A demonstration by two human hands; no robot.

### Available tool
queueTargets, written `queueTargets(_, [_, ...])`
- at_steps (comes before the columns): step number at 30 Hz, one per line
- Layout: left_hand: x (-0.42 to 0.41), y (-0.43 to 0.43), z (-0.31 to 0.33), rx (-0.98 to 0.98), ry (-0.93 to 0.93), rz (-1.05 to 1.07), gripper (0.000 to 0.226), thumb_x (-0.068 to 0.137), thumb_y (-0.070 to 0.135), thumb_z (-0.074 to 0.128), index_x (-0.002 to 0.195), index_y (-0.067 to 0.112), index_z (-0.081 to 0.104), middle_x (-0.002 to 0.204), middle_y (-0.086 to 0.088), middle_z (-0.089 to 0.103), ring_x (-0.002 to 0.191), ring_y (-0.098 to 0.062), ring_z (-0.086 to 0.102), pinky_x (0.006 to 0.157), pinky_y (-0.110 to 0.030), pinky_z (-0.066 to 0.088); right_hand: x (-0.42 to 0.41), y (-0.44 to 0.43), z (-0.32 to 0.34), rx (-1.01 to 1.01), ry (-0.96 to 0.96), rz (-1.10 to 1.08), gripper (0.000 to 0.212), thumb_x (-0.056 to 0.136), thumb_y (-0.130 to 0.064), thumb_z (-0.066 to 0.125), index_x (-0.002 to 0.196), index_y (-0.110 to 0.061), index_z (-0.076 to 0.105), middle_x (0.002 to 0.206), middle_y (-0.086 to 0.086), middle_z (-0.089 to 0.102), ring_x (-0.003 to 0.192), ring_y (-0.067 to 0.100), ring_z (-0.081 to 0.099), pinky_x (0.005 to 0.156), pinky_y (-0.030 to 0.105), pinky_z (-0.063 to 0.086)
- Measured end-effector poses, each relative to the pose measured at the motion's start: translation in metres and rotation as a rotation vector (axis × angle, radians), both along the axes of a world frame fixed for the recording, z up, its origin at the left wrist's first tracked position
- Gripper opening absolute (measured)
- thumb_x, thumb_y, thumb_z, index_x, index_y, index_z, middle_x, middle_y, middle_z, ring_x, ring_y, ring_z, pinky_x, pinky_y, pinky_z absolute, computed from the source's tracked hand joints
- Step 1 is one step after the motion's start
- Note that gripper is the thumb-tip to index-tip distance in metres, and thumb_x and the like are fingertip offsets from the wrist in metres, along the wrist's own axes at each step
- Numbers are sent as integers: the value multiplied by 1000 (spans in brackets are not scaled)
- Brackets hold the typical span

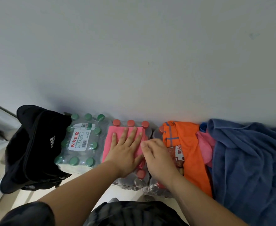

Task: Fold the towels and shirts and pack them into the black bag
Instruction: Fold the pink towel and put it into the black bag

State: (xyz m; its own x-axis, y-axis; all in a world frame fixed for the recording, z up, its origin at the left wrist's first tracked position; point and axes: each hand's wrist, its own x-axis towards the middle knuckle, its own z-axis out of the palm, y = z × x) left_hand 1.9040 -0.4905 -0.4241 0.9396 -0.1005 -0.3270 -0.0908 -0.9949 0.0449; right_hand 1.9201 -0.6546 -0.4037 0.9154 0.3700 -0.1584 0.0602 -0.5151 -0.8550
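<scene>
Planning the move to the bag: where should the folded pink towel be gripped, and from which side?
Probably its right edge, approached from the right. The pink towel lies flat on the red-capped bottle pack, the left hand presses flat on top, and fabric droops off that edge, giving fingers something to pinch. The right hand sits there.

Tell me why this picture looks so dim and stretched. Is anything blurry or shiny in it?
Head view: dim, even light, a soft shadow along the foot of the wall; the wide-angle lens stretches the forearms; the left hand on the pink towel is fairly sharp; faint glints on the wrap of the green-capped water pack; the black bag shows little detail.
</scene>
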Motion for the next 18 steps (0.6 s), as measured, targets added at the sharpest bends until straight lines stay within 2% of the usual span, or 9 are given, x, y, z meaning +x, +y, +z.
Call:
queueTargets(2, [-2, 5, 3, -77, -51, 19, 80, 88, 66, -1, 158, 29, -9, 165, 5, -15, 152, -23, -19, 121, -56, -8, 10, 6, 2, -70, -109, 99, 61, 94, -61, 28, 125, -23, 65, 129, -7, 54, 122, 11, 49, 109, 31, 37])
queueTargets(4, [-10, 15, 8, -156, -166, 88, 78, 91, 62, 8, 160, 24, 11, 167, 2, 5, 154, -22, -4, 123, -49, -6, 25, 11, 4, -180, -230, 210, 65, 94, -59, 28, 138, -22, 58, 144, -4, 50, 132, 16, 44, 114, 37, 35])
queueTargets(6, [-23, 27, 14, -239, -290, 211, 74, 93, 57, 24, 156, 19, 29, 164, -4, 22, 153, -27, 14, 123, -48, 6, 41, 16, 4, -318, -332, 359, 55, 96, -55, 38, 143, -29, 52, 157, -1, 37, 144, 23, 31, 119, 44, 28])
queueTargets(9, [-40, 45, 22, -279, -306, 421, 77, 86, 59, 39, 150, 17, 38, 155, -11, 37, 141, -34, 34, 118, -45, 26, 63, 23, -3, -510, -347, 604, 51, 96, -52, 52, 145, -44, 44, 167, -2, 11, 154, 26, 5, 123, 44, 5])
queueTargets(10, [-45, 50, 23, -290, -283, 482, 78, 85, 58, 45, 150, 17, 38, 151, -10, 42, 136, -32, 39, 115, -42, 30, 69, 25, -5, -540, -345, 646, 51, 95, -53, 54, 145, -46, 43, 168, -2, 10, 154, 26, 4, 123, 43, 2])
queueTargets(12, [-51, 56, 26, -353, -226, 624, 77, 85, 52, 61, 149, 16, 37, 142, -8, 50, 129, -27, 48, 107, -38, 38, 76, 28, -6, -531, -342, 658, 51, 92, -54, 57, 142, -47, 45, 165, 2, 20, 151, 27, 16, 123, 41, 8])
queueTargets(14, [-54, 57, 30, -474, -182, 762, 73, 85, 45, 69, 145, 16, 39, 121, -4, 62, 104, -14, 67, 88, -31, 51, 73, 27, -5, -513, -324, 633, 52, 91, -56, 57, 141, -46, 48, 157, 3, 32, 142, 27, 31, 121, 40, 22])
queueTargets(16, [-54, 56, 32, -575, -120, 835, 67, 87, 40, 71, 142, 16, 43, 86, 4, 69, 63, 1, 68, 64, -18, 51, 62, 22, -3, -529, -303, 609, 56, 91, -58, 56, 144, -43, 46, 148, 4, 36, 135, 27, 35, 117, 40, 29])
queueTargets(18, [-53, 55, 29, -653, -60, 869, 60, 87, 39, 72, 137, 19, 47, 66, 2, 71, 52, -4, 67, 61, -21, 55, 48, 16, -1, -563, -310, 578, 60, 91, -59, 53, 147, -38, 43, 142, 5, 37, 130, 28, 36, 114, 43, 34])
